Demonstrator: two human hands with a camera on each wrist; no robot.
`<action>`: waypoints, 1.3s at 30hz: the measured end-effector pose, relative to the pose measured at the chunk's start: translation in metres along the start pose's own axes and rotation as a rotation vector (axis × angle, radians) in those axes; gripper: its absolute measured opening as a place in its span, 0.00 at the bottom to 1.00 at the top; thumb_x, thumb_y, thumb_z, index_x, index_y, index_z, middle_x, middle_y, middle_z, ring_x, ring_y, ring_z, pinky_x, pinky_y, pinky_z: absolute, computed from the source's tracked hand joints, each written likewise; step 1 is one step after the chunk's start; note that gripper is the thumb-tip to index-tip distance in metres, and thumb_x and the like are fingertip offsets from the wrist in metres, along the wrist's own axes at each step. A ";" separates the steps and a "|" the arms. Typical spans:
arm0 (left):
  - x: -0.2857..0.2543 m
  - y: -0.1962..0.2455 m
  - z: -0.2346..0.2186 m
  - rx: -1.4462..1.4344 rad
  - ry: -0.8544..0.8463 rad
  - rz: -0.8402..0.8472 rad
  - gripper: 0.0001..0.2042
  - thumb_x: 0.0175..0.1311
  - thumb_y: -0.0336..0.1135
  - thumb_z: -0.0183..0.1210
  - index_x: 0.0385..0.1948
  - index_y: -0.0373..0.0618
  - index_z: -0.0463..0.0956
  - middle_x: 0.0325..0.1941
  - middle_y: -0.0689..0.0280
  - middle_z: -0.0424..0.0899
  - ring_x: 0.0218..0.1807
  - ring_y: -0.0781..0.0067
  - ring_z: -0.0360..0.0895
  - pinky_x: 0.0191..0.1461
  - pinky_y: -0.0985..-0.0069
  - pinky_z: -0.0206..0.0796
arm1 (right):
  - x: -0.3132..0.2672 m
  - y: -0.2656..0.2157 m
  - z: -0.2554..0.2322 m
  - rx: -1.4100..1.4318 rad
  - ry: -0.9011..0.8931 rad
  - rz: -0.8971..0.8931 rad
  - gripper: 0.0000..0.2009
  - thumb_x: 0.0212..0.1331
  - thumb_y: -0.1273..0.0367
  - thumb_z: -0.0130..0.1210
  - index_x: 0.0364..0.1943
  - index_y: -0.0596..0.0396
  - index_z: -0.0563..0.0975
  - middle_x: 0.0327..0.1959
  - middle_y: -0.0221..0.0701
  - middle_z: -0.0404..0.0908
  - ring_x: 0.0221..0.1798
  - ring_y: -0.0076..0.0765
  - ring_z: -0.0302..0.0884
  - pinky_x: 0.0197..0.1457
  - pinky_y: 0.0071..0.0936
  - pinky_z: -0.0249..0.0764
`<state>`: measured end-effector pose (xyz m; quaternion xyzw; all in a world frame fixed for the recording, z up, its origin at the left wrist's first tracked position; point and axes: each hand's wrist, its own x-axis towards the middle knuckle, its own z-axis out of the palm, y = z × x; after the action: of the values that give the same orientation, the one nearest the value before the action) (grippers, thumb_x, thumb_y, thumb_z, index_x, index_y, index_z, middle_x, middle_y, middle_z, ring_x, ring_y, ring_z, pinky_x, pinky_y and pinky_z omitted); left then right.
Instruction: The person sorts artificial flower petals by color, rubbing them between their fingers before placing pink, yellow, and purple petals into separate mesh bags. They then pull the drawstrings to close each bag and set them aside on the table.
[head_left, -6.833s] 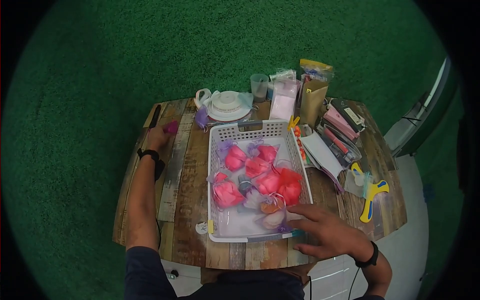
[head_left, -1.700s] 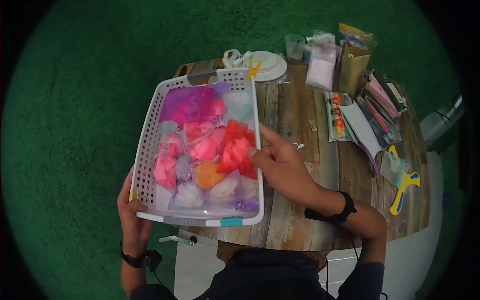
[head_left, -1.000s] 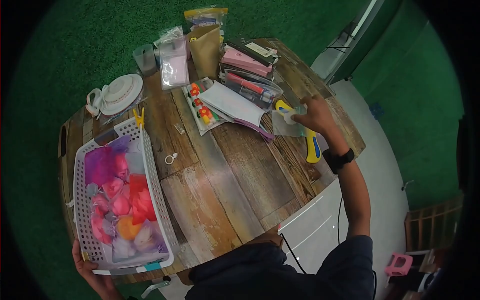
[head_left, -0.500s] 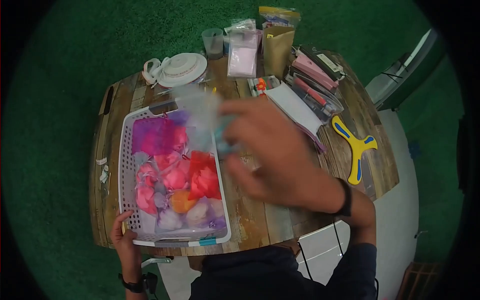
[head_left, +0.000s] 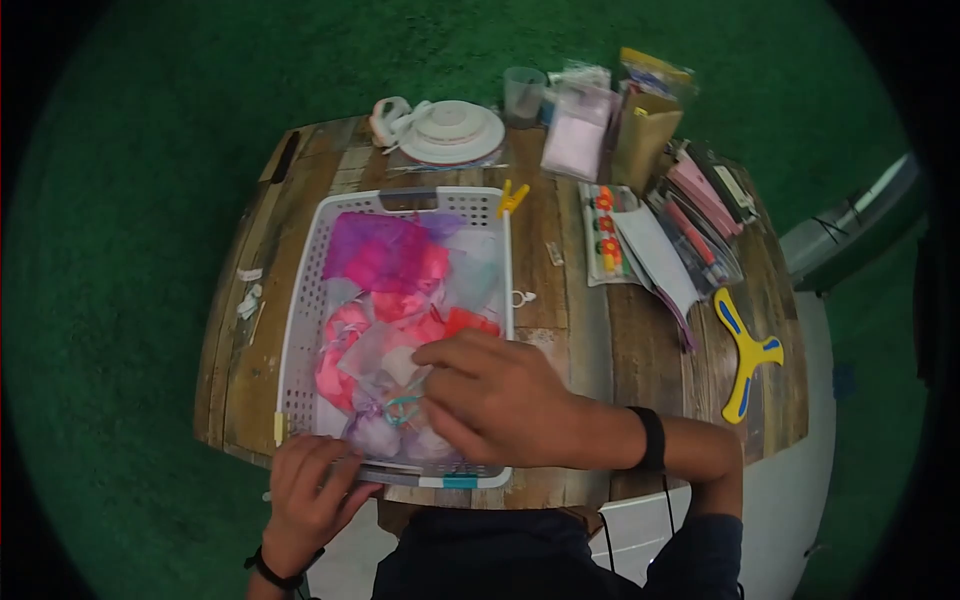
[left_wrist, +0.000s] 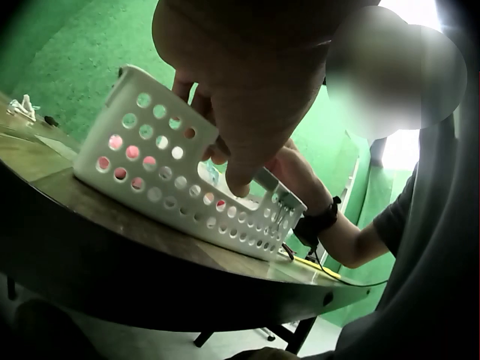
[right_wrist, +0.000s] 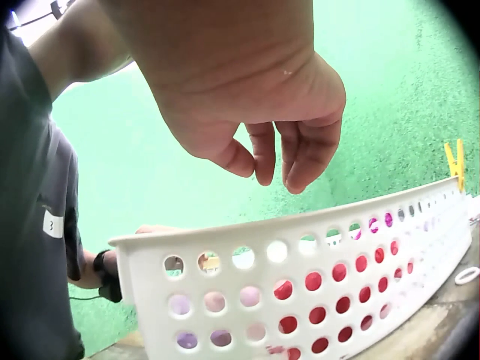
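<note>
A white perforated plastic basket [head_left: 300, 290] holds sheer drawstring pouches in pink, red, purple and white. My left hand [head_left: 315, 490] grips the basket's near rim, its fingers over the edge; the left wrist view shows the thumb outside, by the handle opening. Above the basket's near right part hangs my right hand [head_left: 495, 400], fingers loosely bent. In the right wrist view nothing shows between its fingertips [right_wrist: 296, 184]. Just beside that hand in the head view lies a pale sheer pouch [head_left: 368, 362] with a teal ribbon [head_left: 402, 408]. A magenta pouch [head_left: 375, 250] lies at the basket's far end.
A yellow three-armed boomerang [head_left: 745, 355] lies on the right of the wooden table [head_left: 550, 400]. Ribbon spools [head_left: 450, 135], a plastic cup [head_left: 524, 97] and packets [head_left: 580, 130] stand at the back. A yellow clothespin [head_left: 512, 198] is clipped to the basket's far right corner.
My right hand has brought the teal-ribboned pouch from beside the boomerang to the basket and let go of it. Earlier, the basket was tilted and moved left; the magenta pouch came into it.
</note>
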<state>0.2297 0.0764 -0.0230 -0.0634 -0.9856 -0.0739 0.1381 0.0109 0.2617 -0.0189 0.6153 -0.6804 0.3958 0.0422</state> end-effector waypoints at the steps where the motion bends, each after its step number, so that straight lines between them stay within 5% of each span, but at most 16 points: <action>1: 0.002 -0.001 0.009 -0.029 -0.004 0.029 0.20 0.48 0.34 0.67 0.45 0.41 0.77 0.46 0.60 0.79 0.48 0.57 0.76 0.54 0.60 0.67 | 0.000 0.001 -0.008 0.016 0.036 0.011 0.07 0.50 0.70 0.61 0.31 0.58 0.78 0.42 0.37 0.79 0.42 0.45 0.79 0.39 0.37 0.78; 3: 0.012 0.001 0.023 -0.034 -0.032 0.051 0.19 0.42 0.32 0.63 0.41 0.43 0.77 0.38 0.65 0.79 0.40 0.65 0.77 0.45 0.69 0.67 | -0.005 0.003 -0.017 0.054 0.067 -0.007 0.06 0.51 0.71 0.61 0.31 0.58 0.78 0.42 0.37 0.80 0.42 0.45 0.79 0.40 0.37 0.78; 8: 0.015 0.001 0.037 0.013 -0.012 0.047 0.10 0.43 0.30 0.58 0.31 0.47 0.74 0.28 0.69 0.75 0.31 0.70 0.73 0.36 0.73 0.62 | -0.024 -0.001 -0.030 0.085 0.153 0.154 0.05 0.50 0.76 0.62 0.31 0.59 0.79 0.40 0.38 0.82 0.37 0.44 0.81 0.39 0.33 0.77; 24: 0.036 -0.085 -0.006 0.166 0.207 -0.171 0.11 0.39 0.18 0.62 0.27 0.43 0.76 0.25 0.63 0.75 0.33 0.59 0.74 0.44 0.65 0.60 | -0.037 0.008 -0.077 0.014 0.389 0.209 0.04 0.52 0.79 0.60 0.31 0.60 0.79 0.38 0.37 0.83 0.32 0.33 0.80 0.31 0.23 0.75; 29: 0.064 -0.129 -0.013 0.209 0.239 -0.276 0.09 0.45 0.25 0.68 0.27 0.40 0.76 0.27 0.60 0.76 0.35 0.57 0.75 0.47 0.65 0.58 | -0.044 0.005 -0.066 0.216 0.249 0.297 0.03 0.56 0.78 0.59 0.33 0.62 0.78 0.39 0.38 0.83 0.31 0.29 0.79 0.34 0.22 0.74; 36: 0.094 -0.166 0.016 0.175 0.227 -0.212 0.11 0.48 0.29 0.69 0.30 0.40 0.76 0.29 0.59 0.77 0.38 0.56 0.75 0.52 0.62 0.56 | -0.048 0.002 -0.065 0.185 0.267 0.221 0.03 0.55 0.78 0.60 0.33 0.61 0.78 0.39 0.37 0.83 0.31 0.31 0.81 0.31 0.23 0.76; 39: 0.100 -0.160 0.023 0.163 0.252 -0.274 0.11 0.49 0.29 0.69 0.30 0.40 0.75 0.30 0.60 0.77 0.39 0.56 0.75 0.54 0.61 0.55 | -0.050 0.003 -0.065 0.183 0.266 0.208 0.05 0.52 0.78 0.60 0.33 0.60 0.77 0.36 0.39 0.82 0.34 0.41 0.82 0.35 0.31 0.77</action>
<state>0.1047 -0.0666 -0.0368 0.0923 -0.9627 -0.0192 0.2536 -0.0071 0.3400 -0.0033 0.4854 -0.6898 0.5360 0.0346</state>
